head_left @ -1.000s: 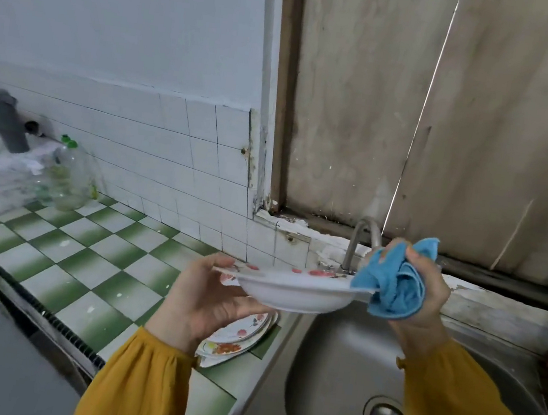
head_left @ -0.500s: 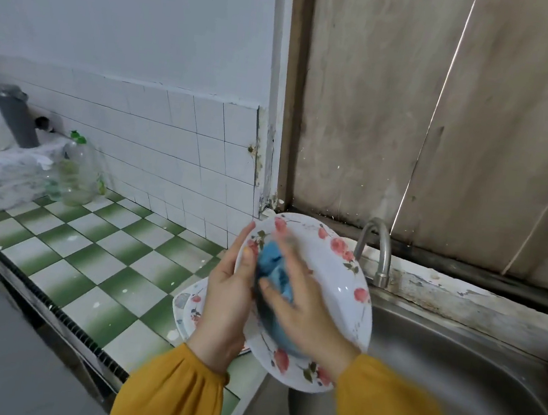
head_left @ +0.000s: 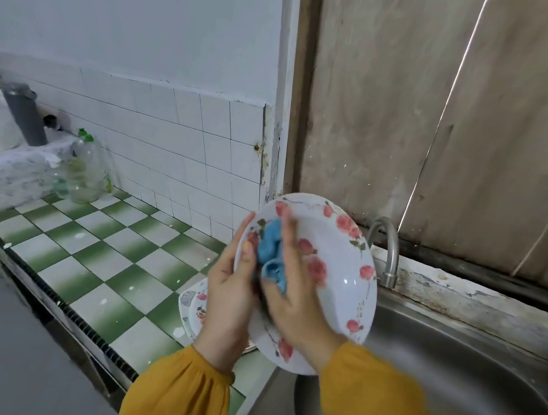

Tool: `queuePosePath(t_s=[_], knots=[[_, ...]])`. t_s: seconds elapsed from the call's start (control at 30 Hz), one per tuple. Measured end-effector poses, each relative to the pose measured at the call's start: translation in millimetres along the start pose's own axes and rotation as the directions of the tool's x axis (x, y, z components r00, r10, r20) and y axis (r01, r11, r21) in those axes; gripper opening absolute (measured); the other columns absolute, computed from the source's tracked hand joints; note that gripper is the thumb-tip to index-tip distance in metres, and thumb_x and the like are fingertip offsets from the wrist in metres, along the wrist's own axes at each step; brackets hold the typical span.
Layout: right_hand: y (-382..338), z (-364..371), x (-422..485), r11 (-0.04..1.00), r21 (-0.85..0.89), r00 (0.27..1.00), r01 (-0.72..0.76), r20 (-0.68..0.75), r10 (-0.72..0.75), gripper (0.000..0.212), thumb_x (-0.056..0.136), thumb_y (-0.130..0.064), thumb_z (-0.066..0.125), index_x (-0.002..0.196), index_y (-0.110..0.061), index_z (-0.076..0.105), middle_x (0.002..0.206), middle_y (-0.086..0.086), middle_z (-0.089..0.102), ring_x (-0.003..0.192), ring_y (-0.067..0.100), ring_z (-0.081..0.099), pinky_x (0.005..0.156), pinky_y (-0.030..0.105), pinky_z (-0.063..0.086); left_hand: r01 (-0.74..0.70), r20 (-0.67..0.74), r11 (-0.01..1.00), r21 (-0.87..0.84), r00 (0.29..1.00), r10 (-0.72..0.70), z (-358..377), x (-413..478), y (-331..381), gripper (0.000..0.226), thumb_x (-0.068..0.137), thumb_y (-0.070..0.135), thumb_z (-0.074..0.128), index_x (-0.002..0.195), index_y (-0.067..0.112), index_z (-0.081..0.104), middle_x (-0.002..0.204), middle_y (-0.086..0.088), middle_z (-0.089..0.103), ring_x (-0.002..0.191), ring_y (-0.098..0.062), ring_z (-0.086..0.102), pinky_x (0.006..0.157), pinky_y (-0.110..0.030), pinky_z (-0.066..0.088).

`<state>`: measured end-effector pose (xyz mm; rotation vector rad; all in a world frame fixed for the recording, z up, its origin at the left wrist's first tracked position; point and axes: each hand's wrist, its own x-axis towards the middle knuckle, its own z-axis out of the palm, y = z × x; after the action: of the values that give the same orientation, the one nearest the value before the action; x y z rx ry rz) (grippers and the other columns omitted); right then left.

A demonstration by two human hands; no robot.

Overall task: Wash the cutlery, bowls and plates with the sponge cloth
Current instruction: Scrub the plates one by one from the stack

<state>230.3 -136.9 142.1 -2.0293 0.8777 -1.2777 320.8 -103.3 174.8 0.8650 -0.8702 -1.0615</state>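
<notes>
One flowered plate [head_left: 337, 273] is tilted above the sink [head_left: 451, 384] edge. The left hand [head_left: 228, 301] grips its rim and the right hand [head_left: 295, 299] holds one blue cloth [head_left: 270, 251] against its face. Two stacked plates [head_left: 193, 304] lie on the worktop [head_left: 114, 256].

I have open worktop [head_left: 87, 253] tiles across the left-centre of the frame. A bottle [head_left: 84, 170] stands by the wall [head_left: 171, 132] at far left, and stacked plates [head_left: 193, 304] lie just beside the sink [head_left: 451, 384]. The tilted plate [head_left: 337, 267] blocks the sink's left edge; the tap [head_left: 386, 248] stands just to its right.
</notes>
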Motion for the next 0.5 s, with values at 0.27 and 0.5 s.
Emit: queuePosePath(t_s=[0.27,0.5], knots=[[59,-54,-4,0.801,-0.595,0.989,-0.056,-0.142,-0.037,0.104,0.088,-0.007,0.061,0.146,-0.056,-0.01,0.158,-0.016,-0.027,0.144,0.013,-0.029,0.121,0.036,0.006,-0.001,-0.029,1.0,-0.007,1.0,0.001,-25,5,4,0.027,0.099,0.025,0.048,0.116,0.04,0.063,0.116,0.003,0.071,0.109,-0.022,0.066,0.084,-0.032,0.058],[19,-9,29,0.955,-0.198,0.909,0.22,-0.315,-0.274,0.079,0.09,0.001,0.051,0.155,-0.021,0.011,0.162,-0.003,-0.007,0.15,0.025,-0.011,0.123,0.037,0.006,-0.077,0.064,0.973,0.218,0.996,0.064,7,-8,-8,0.039,0.09,0.041,0.043,0.122,0.033,0.064,0.126,0.009,0.066,0.122,-0.013,0.058,0.107,-0.047,0.043]])
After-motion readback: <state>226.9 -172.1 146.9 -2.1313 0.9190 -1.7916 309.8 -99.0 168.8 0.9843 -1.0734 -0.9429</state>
